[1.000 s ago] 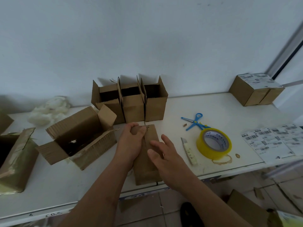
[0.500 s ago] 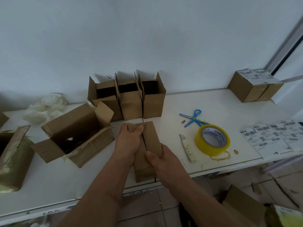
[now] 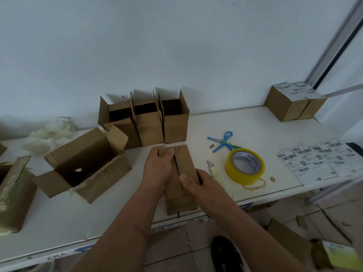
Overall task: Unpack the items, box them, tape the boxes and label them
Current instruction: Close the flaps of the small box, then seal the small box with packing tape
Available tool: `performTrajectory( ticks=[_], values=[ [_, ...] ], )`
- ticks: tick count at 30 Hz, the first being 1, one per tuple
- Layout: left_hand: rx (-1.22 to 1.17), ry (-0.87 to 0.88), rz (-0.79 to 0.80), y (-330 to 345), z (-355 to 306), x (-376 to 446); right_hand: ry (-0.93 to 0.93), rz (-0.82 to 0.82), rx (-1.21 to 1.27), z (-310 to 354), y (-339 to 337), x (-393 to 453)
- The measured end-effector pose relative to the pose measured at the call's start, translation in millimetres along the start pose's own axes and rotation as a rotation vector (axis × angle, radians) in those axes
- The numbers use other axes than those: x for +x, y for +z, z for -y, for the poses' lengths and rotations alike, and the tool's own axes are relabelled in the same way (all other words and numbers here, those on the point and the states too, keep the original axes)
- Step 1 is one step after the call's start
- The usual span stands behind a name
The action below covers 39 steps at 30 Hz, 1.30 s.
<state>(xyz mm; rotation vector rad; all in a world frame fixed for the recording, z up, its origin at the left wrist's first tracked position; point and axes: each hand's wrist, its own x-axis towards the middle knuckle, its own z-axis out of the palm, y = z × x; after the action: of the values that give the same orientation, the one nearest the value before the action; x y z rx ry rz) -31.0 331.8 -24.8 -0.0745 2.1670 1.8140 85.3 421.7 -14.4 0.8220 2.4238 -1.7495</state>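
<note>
While our left hand (image 3: 157, 169) is gripping the small box's (image 3: 183, 185) far end at the table's (image 3: 59, 222) front edge, our right hand (image 3: 198, 185) is pinching its flaps; we are aiming for a flush seam before taping.

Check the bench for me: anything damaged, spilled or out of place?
The large open box on the left lies on its side with ragged, torn flaps. A brown ring stain marks the table beside the yellow tape roll. Cardboard scraps litter the floor. Both hands hold the small box.
</note>
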Motion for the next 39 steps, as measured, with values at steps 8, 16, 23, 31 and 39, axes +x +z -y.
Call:
performTrajectory(
  ticks=[8,16,23,31,39],
  values=[
    [0.04,-0.082,0.039,3.0,-8.6,5.1,-0.064,-0.281,-0.694,-38.7,-88.4,18.8],
    [0.109,-0.013,-0.013,5.2,-19.5,3.1,-0.029,-0.339,-0.979,-69.2,-104.4,43.1],
    [0.237,0.044,-0.026,3.7,-23.7,3.7,-0.073,-0.391,-0.855,-49.3,-108.6,39.3],
    [0.291,0.041,0.102,1.0,-22.2,-3.6,-0.188,-0.181,0.177,-7.3,-122.5,-5.0],
    [0.213,0.033,0.074,-5.7,-14.2,-0.4,-0.11,0.013,0.836,8.7,-103.8,-7.2]
  ],
)
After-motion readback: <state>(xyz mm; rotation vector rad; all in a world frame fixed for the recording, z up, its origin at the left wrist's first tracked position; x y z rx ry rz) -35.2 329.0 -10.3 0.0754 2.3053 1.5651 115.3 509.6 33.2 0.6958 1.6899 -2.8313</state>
